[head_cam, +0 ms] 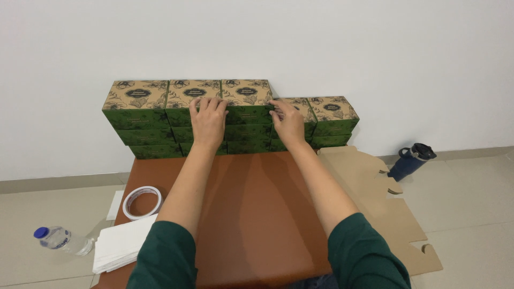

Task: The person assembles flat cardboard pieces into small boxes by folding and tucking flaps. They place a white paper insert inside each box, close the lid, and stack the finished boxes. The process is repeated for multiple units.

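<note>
Green sleeves fill the bottom edge, and from them both forearms reach up across the brown table [257, 214], the landmark for everything else. Off the table's left side, on the tiled floor, lies a clear plastic water bottle [60, 238] with a blue cap. On the table's near left corner sits a stack of white paper sheets [119, 245], and just behind it a roll of tape [142, 202] lies flat. Along the table's far edge, against the white wall, stands a row of green and tan printed boxes [140, 115], stacked three high on the left and lower at the right end. The left hand [208, 120] lies flat with fingers spread on the front and top edge of the box stack near the middle of the row. The right hand [287, 122] presses against the side of the top middle box [247, 99], where the row steps down. The two hands are apart, with that box between them; neither is closed around anything. Off the table's right side, flat unfolded cardboard [375, 198] spreads over the floor, and beyond it a dark blue flask [411, 160] leans near the wall.
</note>
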